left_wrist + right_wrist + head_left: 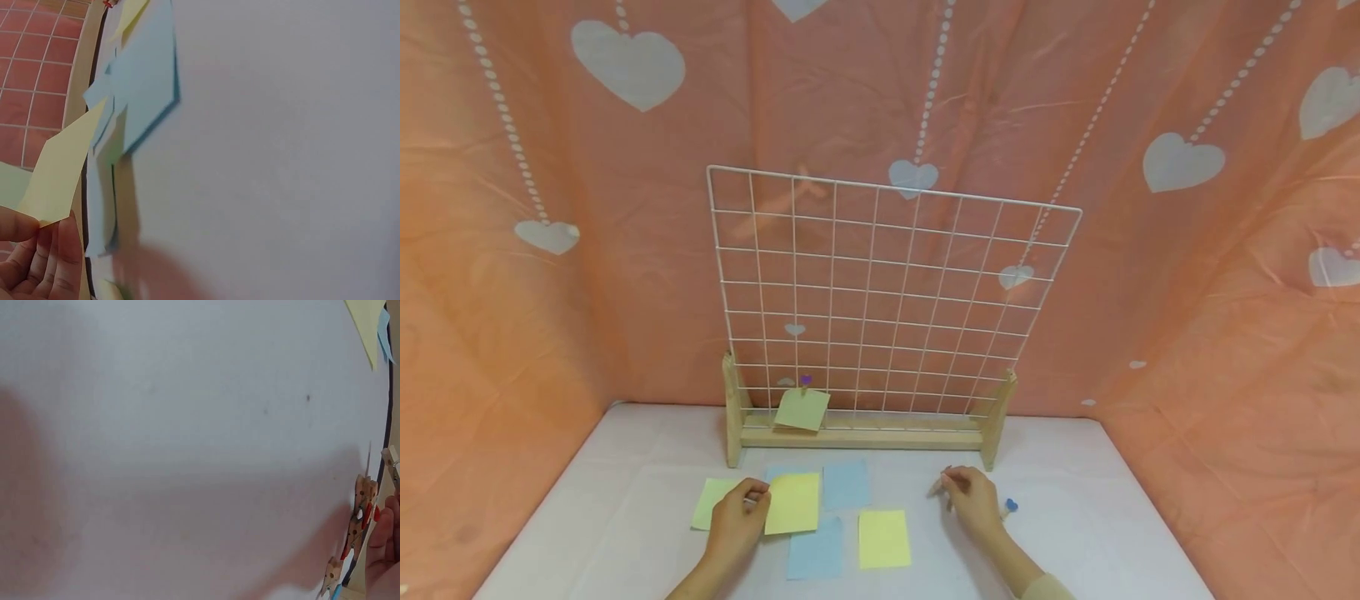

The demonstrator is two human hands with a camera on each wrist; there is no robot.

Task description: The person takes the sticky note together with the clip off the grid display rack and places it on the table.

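My left hand (pixel 736 517) pinches a yellow sticky note (pixel 793 504) by its edge, and the note is lifted over blue sticky notes (pixel 816 557) on the table. In the left wrist view the thumb and fingers hold the bottom corner of that note (pixel 59 169). Farther right, my right hand (pixel 973 500) pinches a small wooden clothespin (pixel 936 486), partly hidden by the fingers. Several more wooden clothespins (pixel 356 528) with red and blue trim lie beneath this hand. One with a blue heart (pixel 1011 505) shows just right of it.
Behind the hands stands a white wire grid (pixel 887 293) on a wooden base (pixel 865 438). A green note (pixel 803 411) hangs low on it from a purple-heart clothespin (pixel 806 381). Another yellow note (pixel 883 540) and a light green note (pixel 705 508) lie on the white table (pixel 1075 542).
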